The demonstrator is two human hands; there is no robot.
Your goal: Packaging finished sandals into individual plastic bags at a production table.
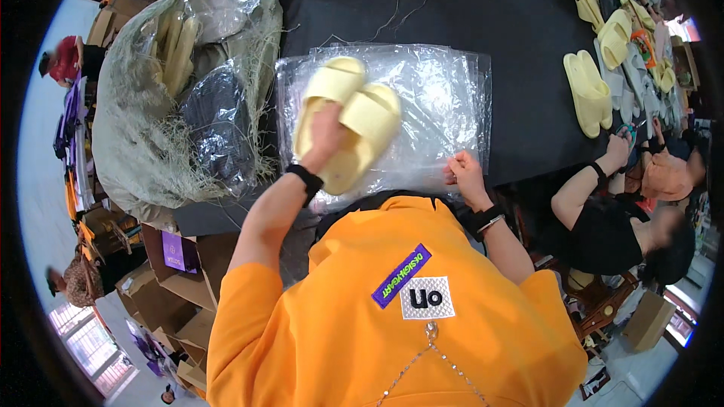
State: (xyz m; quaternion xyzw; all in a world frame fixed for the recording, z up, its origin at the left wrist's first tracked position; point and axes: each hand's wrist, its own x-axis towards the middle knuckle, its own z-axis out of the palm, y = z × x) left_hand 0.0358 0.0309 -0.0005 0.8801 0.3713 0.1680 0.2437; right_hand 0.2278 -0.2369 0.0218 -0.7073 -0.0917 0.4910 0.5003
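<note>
A pair of pale yellow slide slippers [369, 117] is over a stack of clear plastic bags [434, 98] on the black table. My left hand [326, 136] grips the pair between the two straps, its fingertips partly hidden by them. The slippers lie side by side, slightly offset, toes away from me. At the near right corner of the bags, my right hand [467, 175] is closed with its fingers curled. Whether it pinches a bag edge cannot be made out.
A large woven sack [136, 120] holding plastic-wrapped slippers stands left of the bags. A loose thread [400, 7] lies on the black table [520, 22]. More yellow slippers [588, 94] and grey ones are piled at the right, near a co-worker in black [603, 215]. Cardboard boxes [170, 298] stand lower left.
</note>
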